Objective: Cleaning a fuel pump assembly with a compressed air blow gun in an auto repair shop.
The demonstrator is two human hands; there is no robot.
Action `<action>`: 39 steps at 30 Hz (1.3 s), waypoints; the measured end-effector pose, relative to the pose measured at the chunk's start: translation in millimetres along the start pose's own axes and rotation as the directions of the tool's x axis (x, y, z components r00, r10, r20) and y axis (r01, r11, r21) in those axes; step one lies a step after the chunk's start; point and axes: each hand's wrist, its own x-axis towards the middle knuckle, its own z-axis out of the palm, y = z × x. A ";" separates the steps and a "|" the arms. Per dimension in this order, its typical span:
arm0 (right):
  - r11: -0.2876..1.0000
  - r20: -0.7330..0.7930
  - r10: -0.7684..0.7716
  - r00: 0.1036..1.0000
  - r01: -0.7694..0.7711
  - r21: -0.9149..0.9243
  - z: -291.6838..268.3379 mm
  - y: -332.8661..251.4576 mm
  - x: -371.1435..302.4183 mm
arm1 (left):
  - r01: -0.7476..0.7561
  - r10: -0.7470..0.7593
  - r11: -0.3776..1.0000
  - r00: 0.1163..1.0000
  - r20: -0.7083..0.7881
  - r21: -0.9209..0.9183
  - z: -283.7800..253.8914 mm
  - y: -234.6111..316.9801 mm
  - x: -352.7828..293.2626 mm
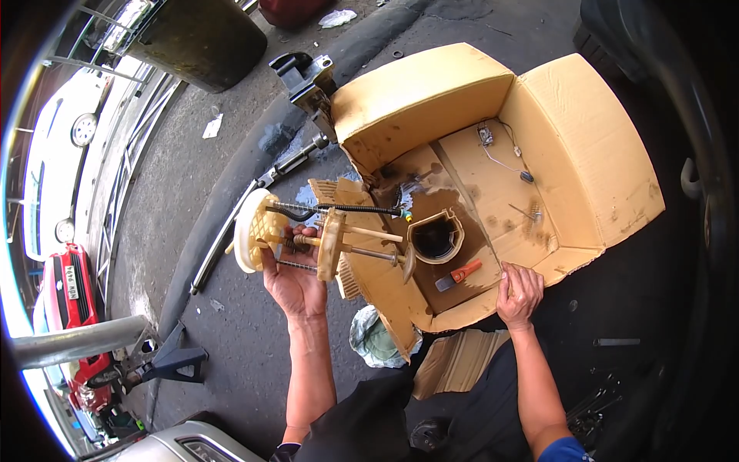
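My left hand (296, 281) is closed around a fuel pump assembly (331, 242), held tilted sideways at the left side of a cardboard box (585, 146). The assembly has a round white flange, spring-loaded rods, a yellowed plastic body and a black corrugated hose. My right hand (519, 295) is closed at the box's near edge, with its fingers curled over the cardboard. Inside the box stands a pale plastic cup (435, 237) with dark liquid in it. Next to it lies a flat brush with a red handle (459, 275).
Wires with connectors (504, 150) lie in the oil-stained box. A floor jack (304, 81) with a long handle stands beyond its left side. A crumpled cloth (377, 339) is on the floor near the box, and loose tools (596, 408) lie at the lower right.
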 end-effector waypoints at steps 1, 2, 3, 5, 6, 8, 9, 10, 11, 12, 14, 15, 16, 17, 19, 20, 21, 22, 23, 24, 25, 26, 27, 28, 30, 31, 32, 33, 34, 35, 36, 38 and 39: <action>1.000 0.001 0.002 1.000 -0.002 -0.002 -0.3 0.6 -0.2 | 0.002 -0.001 1.000 1.000 0.006 -0.009 1.4 -0.6 -0.1; 1.000 0.001 0.004 1.000 -0.004 -0.004 -0.8 1.0 -0.4 | 0.004 -0.004 1.000 1.000 0.013 -0.019 2.2 -1.7 0.0; 1.000 -0.001 0.002 1.000 -0.002 -0.006 -1.4 1.5 -0.2 | 0.009 -0.009 1.000 1.000 0.014 -0.020 1.5 -2.2 0.3; 1.000 -0.005 0.008 1.000 -0.008 -0.013 -2.7 0.6 0.5 | 0.035 -0.037 0.995 0.999 -0.017 -0.096 -0.7 0.3 1.2; 1.000 -0.004 0.005 1.000 -0.005 0.002 -3.0 0.0 2.0 | 0.044 -0.046 0.994 0.999 -0.014 -0.097 -0.9 1.3 1.0; 1.000 -0.005 0.015 1.000 -0.015 0.007 -2.8 0.9 2.2 | 0.032 -0.039 0.991 0.998 -0.045 -0.133 -4.6 2.7 0.5; 1.000 -0.004 0.010 1.000 -0.010 0.009 -3.0 2.3 2.7 | 0.046 -0.052 0.990 0.998 -0.042 -0.132 -6.1 1.9 1.0; 1.000 -0.003 0.004 1.000 -0.004 0.014 -2.8 2.6 2.9 | 0.024 -0.036 0.987 0.997 -0.073 -0.159 -7.4 2.6 0.8; 1.000 -0.008 0.012 1.000 -0.012 0.012 -3.1 2.7 3.4 | 0.002 -0.021 0.983 0.994 -0.104 -0.184 -9.0 4.1 1.7; 1.000 -0.005 0.013 1.000 -0.013 0.018 -3.3 2.4 4.9 | -0.012 -0.005 0.991 0.992 -0.123 -0.136 -14.4 7.7 5.1; 1.000 -0.008 0.013 1.000 -0.012 0.023 -3.4 3.4 6.4 | -0.013 -0.004 0.992 0.991 -0.132 -0.128 -12.6 6.7 4.9; 1.000 -0.004 0.015 1.000 -0.015 0.026 -3.6 2.7 7.1 | -0.023 0.006 0.993 0.989 -0.145 -0.119 -9.7 8.1 5.1; 0.999 -0.003 0.012 1.000 -0.012 0.039 -1.6 0.6 8.3 | -0.017 -0.001 0.990 0.992 -0.125 -0.142 -6.6 10.8 4.0; 0.998 -0.025 0.000 1.000 0.002 0.058 0.5 -1.5 11.0 | -0.021 0.005 0.993 0.990 -0.142 -0.116 -4.1 16.0 3.1; 0.999 -0.019 -0.009 1.000 0.010 0.042 0.4 -5.3 10.7 | -0.068 0.060 0.996 0.991 -0.123 -0.062 3.3 18.7 -0.5; 0.999 -0.019 -0.001 1.000 0.002 0.039 -1.2 -4.0 9.4 | -0.055 0.055 0.998 0.993 -0.105 0.001 5.9 16.9 -1.7; 0.999 -0.022 0.005 1.000 -0.004 0.034 -4.4 -1.5 6.9 | -0.047 0.052 0.997 0.995 -0.087 0.061 8.5 14.0 -1.8; 0.999 -0.027 0.007 1.000 -0.006 0.040 -5.5 -2.3 4.1 | -0.036 0.044 0.992 0.997 -0.070 0.120 14.0 16.0 -3.9; 0.999 -0.034 0.009 0.999 -0.008 0.038 -8.5 -1.6 1.7 | -0.023 0.033 0.985 0.998 -0.054 0.173 22.1 16.9 -4.7; 0.999 -0.038 0.014 0.999 -0.013 0.041 -11.1 0.7 -2.4 | -0.021 0.037 0.977 0.997 -0.071 0.212 33.6 16.5 -5.6; 0.999 -0.040 0.023 0.999 -0.022 0.042 -11.6 2.6 -6.3 | -0.015 0.039 0.968 0.995 -0.091 0.250 47.3 16.3 -6.1; 0.999 -0.062 0.010 0.998 -0.007 0.048 -10.5 3.6 -9.2 | -0.002 0.021 0.963 0.998 -0.067 0.270 64.0 16.1 -7.3; 0.999 -0.080 -0.001 0.997 0.005 0.048 -14.2 3.0 -8.9 | -0.012 0.023 0.936 0.999 -0.026 0.351 83.7 20.2 -9.1; 0.998 -0.071 0.006 0.997 -0.001 0.058 -16.8 2.5 -9.9 | -0.045 0.030 0.912 0.999 0.043 0.408 101.6 24.7 -11.1; 0.996 -0.047 0.012 0.999 -0.007 0.091 -20.7 -0.8 -11.9 | -0.116 0.018 0.843 0.982 0.188 0.525 137.1 30.2 -17.4; 0.993 -0.013 0.023 1.000 -0.021 0.118 -23.5 -1.9 -10.7 | -0.165 -0.001 0.798 0.961 0.275 0.579 157.9 36.2 -20.2; 0.991 -0.028 0.026 0.999 -0.022 0.134 -26.3 -3.3 -8.0 | -0.199 -0.012 0.761 0.947 0.320 0.617 180.2 36.0 -24.4; 0.985 -0.024 0.047 0.999 -0.042 0.166 -33.0 -2.3 -11.2 | -0.213 -0.051 0.755 0.924 0.379 0.620 198.6 33.9 -28.0; 0.974 -0.069 0.061 0.996 -0.045 0.221 -37.4 -6.7 -10.6 | -0.238 -0.068 0.737 0.905 0.419 0.633 217.4 35.9 -31.9; 0.961 -0.112 0.082 0.990 -0.049 0.272 -43.1 -9.2 -12.4 | -0.259 -0.091 0.719 0.885 0.457 0.645 232.8 36.1 -33.4; 0.963 -0.132 0.091 0.987 -0.053 0.265 -51.7 -7.8 -16.8 | -0.247 -0.125 0.696 0.883 0.453 0.674 246.4 34.2 -35.7; 0.912 -0.085 0.186 0.979 -0.139 0.386 -65.9 -8.4 -24.7 | -0.244 -0.154 0.658 0.882 0.445 0.712 274.7 27.9 -41.1; 0.912 -0.103 0.198 0.975 -0.145 0.383 -72.5 -8.3 -29.9 | -0.235 -0.165 0.617 0.894 0.415 0.751 287.4 24.0 -43.6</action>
